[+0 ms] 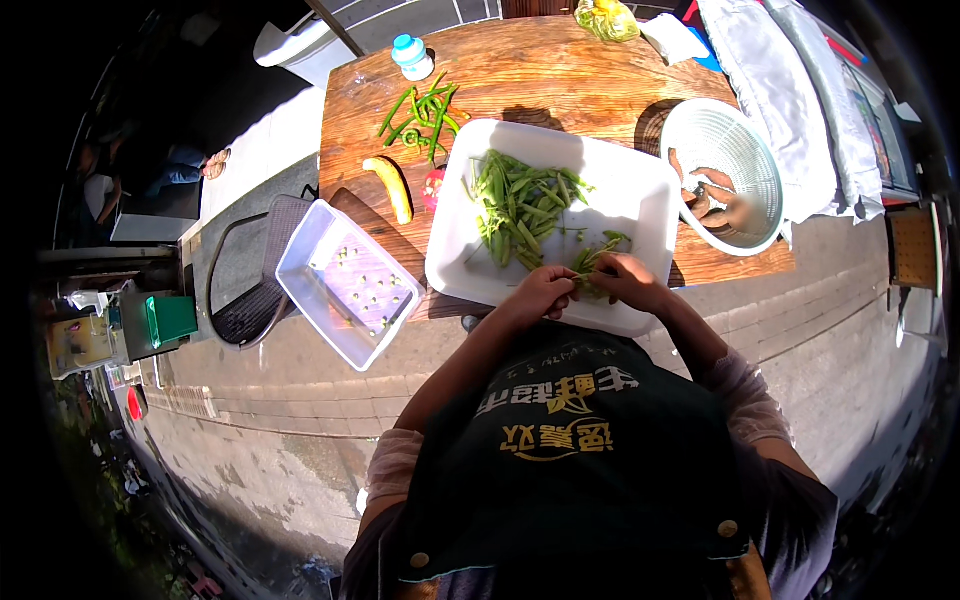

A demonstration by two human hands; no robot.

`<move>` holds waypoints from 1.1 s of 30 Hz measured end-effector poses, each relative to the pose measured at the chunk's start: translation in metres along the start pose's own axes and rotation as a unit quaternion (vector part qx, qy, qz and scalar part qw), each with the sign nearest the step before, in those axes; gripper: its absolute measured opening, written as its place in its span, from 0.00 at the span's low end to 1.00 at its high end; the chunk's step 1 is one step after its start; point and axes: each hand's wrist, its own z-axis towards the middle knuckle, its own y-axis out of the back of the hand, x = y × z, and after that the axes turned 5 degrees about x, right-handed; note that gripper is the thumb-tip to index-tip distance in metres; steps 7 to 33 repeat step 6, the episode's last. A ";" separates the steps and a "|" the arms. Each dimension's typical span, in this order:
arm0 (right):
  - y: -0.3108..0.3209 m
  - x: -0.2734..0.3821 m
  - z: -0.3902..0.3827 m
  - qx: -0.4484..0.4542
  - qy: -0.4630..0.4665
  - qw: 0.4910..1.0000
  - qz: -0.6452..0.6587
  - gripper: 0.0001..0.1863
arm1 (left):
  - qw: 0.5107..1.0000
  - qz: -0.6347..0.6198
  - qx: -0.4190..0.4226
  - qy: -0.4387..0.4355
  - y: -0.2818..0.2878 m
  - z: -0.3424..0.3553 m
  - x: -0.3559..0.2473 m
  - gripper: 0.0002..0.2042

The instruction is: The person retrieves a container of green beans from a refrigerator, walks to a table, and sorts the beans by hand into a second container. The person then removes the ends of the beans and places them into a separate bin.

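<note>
My left hand [544, 293] and my right hand [626, 281] meet over the near edge of a white tray [625, 185]. Their fingers are closed in a pinch on a green pea pod [588, 284], which they partly cover. Inside the tray, a heap of green pea pods [525, 205] lies left of centre, with a few loose ones closer to my hands. To the left, a translucent plastic bin [352, 350] holds several small, pale green bits, probably shelled peas, scattered over its bottom.
On the wooden table [500, 70] are green peppers [425, 115], a yellow banana-like piece [388, 188], a blue-capped white bottle [412, 57] and a basket [735, 135] of brown tubers. A dark chair [270, 270] stands left; silvery bags [780, 100] lie right.
</note>
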 end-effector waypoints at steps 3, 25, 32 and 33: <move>0.015 0.005 -0.007 -0.047 0.033 0.995 -0.079 0.12 | 0.998 -0.062 -0.015 -0.014 0.010 -0.001 0.003 0.10; 0.029 0.001 0.001 0.078 0.048 0.934 -0.344 0.21 | 0.989 -0.136 -0.038 -0.052 0.027 -0.005 0.003 0.14; 0.029 0.001 0.001 0.078 0.048 0.934 -0.344 0.21 | 0.989 -0.136 -0.038 -0.052 0.027 -0.005 0.003 0.14; 0.029 0.001 0.001 0.078 0.048 0.934 -0.344 0.21 | 0.989 -0.136 -0.038 -0.052 0.027 -0.005 0.003 0.14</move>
